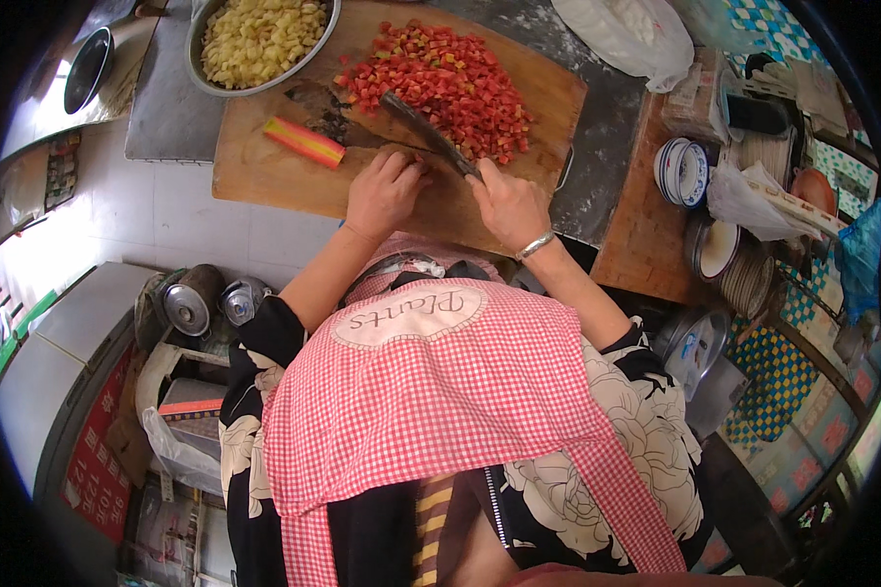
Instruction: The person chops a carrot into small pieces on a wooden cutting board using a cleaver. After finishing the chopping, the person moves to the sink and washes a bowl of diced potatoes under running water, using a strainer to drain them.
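My right hand (511,205) is closed round the handle of a kitchen knife (426,130). Its dark blade points up and to the left, across the edge of a heap of diced carrot (450,83). Just left of the blade, my left hand (385,194) rests at the near part of the wooden cutting board (250,171) with its fingers curled in. Whatever those fingers press on is hidden. A long cut piece of carrot (303,143), orange-red with a yellow core, lies on the board beyond and left of my left hand.
A metal bowl (198,61) of pale yellow cubes stands at the board's far left. White plastic bags (636,39) lie beyond its right corner. To the right, a wooden table (641,240) holds stacked bowls (681,171). Lidded metal pots (188,303) stand low on the left.
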Tool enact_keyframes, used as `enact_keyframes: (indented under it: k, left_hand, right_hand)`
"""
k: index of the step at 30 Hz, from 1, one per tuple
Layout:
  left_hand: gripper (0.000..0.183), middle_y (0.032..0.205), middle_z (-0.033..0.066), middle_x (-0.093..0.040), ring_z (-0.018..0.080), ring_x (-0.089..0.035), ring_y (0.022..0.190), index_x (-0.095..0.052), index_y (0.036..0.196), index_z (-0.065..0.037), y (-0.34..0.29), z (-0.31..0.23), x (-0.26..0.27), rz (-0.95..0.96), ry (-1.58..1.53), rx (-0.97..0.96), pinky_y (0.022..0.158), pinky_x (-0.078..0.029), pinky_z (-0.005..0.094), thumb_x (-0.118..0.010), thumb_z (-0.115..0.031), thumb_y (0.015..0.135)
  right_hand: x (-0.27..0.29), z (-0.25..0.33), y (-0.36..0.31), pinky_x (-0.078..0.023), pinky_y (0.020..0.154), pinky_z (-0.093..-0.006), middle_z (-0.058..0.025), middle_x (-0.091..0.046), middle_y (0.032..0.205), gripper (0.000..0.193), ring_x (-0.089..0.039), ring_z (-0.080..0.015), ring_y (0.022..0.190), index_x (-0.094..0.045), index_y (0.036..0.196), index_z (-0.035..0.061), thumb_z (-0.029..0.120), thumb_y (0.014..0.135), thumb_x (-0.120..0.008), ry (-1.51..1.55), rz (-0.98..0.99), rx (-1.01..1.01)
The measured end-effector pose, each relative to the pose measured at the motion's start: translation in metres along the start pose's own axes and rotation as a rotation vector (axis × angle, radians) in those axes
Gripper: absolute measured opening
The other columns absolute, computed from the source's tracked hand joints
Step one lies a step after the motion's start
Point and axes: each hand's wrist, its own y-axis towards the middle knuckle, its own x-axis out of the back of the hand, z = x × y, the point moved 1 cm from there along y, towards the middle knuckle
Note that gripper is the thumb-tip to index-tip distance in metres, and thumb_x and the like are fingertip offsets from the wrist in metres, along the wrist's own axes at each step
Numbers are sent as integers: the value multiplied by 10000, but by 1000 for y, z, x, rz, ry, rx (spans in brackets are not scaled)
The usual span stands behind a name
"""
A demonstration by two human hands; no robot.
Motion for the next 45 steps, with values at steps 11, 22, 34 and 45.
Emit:
enact_keyframes:
  k: [11, 22, 34, 45]
  left_hand:
    - [288, 1026, 48, -641, 264, -627, 914, -708, 1067, -103, -13, -2, 9, 56, 48, 66, 730, -562, 373, -677, -96, 781]
    - [249, 1080, 63, -646, 280, -631, 975, -692, 1017, -81, -17, 0, 11, 106, 48, 72, 762, -576, 375, -651, -76, 772]
    - [293, 1040, 66, -645, 284, -633, 955, -709, 1049, -78, -20, -1, 9, 93, 26, 59, 765, -575, 372, -646, -69, 763]
    - [271, 1015, 74, -634, 276, -630, 933, -695, 1040, -70, -26, 2, 5, 83, 40, 83, 762, -564, 378, -651, -88, 773]
  right_hand:
    - [14, 19, -24, -548, 494, -483, -140, -673, 699, 134, -693, -363, 595, -599, 1011, 99, 229, 980, -587, -85, -4, 107]
    - [-1, 23, -10, -513, 516, -521, -165, -667, 707, 155, -670, -414, 616, -546, 997, 77, 229, 1009, -575, -6, 47, 61]
    - [-8, 29, -10, -516, 522, -521, -163, -680, 718, 181, -676, -405, 625, -550, 993, 75, 252, 1010, -584, -16, 66, 40]
    - [-4, 36, -8, -531, 524, -534, -184, -679, 702, 175, -687, -418, 621, -555, 987, 81, 253, 1022, -549, -2, 59, 60]
